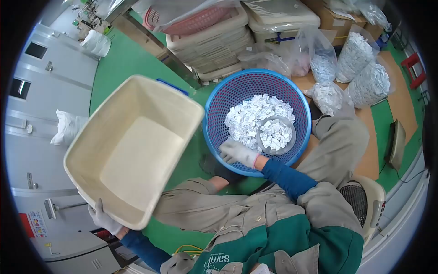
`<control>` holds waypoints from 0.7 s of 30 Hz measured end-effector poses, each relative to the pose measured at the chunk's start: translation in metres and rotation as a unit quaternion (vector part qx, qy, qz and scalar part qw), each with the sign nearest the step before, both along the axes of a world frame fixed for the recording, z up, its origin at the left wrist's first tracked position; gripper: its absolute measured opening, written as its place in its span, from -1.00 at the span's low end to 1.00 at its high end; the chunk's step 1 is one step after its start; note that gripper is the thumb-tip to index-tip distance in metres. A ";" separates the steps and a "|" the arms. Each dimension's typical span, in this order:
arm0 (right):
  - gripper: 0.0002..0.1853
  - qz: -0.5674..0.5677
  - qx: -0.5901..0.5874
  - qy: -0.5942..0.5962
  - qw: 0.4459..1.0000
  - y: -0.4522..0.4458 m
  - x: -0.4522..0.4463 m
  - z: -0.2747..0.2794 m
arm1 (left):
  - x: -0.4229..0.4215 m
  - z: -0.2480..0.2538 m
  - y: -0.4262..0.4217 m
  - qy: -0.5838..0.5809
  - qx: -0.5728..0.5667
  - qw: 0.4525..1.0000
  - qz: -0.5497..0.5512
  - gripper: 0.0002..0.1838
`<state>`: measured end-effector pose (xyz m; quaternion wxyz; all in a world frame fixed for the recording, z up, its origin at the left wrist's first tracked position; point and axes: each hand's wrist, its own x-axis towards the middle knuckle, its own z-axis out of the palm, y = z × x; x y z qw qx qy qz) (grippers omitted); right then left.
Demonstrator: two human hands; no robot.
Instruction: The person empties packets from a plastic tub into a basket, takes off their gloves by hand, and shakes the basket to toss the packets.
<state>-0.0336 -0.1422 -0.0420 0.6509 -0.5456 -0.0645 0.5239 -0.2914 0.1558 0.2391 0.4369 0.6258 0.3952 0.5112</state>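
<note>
My left hand (104,217), in a white glove, grips the near rim of a large cream plastic tub (137,155). The tub is tilted toward me, and its inside is bare. My right hand (238,152), also gloved, hovers over the near left part of a blue round basket (214,107), fingers stretched out and nothing visible in them. Inside the basket lies a heap of small white packets (251,114). On that heap rests a clear round bowl (292,147) with more of the same packets in it.
Filled clear bags (358,57) stand on cardboard at the right back. Stacked lidded bins (210,43) and a pink basket (196,25) stand behind the blue basket. A metal post (159,48) slants down near the tub. A heater-like device (365,201) is at my right.
</note>
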 end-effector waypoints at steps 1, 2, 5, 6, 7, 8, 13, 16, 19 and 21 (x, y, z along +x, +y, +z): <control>-0.66 -0.020 -0.019 0.011 1.000 -0.008 0.005 -0.005 | -0.005 -0.014 0.021 0.040 -0.005 0.998 0.047 -0.52; -0.65 -0.040 -0.038 0.023 0.998 -0.017 0.009 -0.008 | -0.013 -0.034 0.047 0.082 -0.010 0.992 0.094 -0.55; -0.62 -0.009 -0.098 -0.020 0.995 -0.036 0.016 -0.020 | -0.027 -0.086 0.096 -0.001 -0.078 0.978 0.191 -0.64; -0.62 0.018 -0.119 -0.051 0.991 -0.043 0.020 -0.023 | -0.031 -0.105 0.111 -0.066 -0.110 0.968 0.217 -0.67; -0.61 0.033 -0.141 -0.155 0.977 -0.050 0.028 -0.032 | -0.055 -0.132 0.149 -0.067 -0.117 0.975 0.179 -0.67; -0.59 0.050 -0.161 -0.257 0.952 -0.057 0.037 -0.041 | -0.087 -0.154 0.185 -0.067 -0.125 0.980 0.142 -0.67; -0.51 -0.068 -0.356 -0.542 0.758 -0.109 0.094 -0.066 | -0.084 -0.211 0.214 0.488 0.226 0.842 0.048 -0.74; -0.41 -0.049 -0.517 -0.474 0.711 -0.131 0.103 -0.042 | 0.019 -0.219 0.202 0.229 -0.214 0.947 -0.073 -0.60; -0.27 -0.065 -0.565 -0.388 0.725 -0.163 0.104 -0.072 | 0.117 -0.221 0.173 -0.140 -0.450 0.869 -0.152 -0.62; -0.19 -0.109 -0.548 -0.324 0.763 -0.176 0.102 -0.109 | 0.175 -0.211 0.141 -0.030 -0.277 0.916 -0.289 -0.57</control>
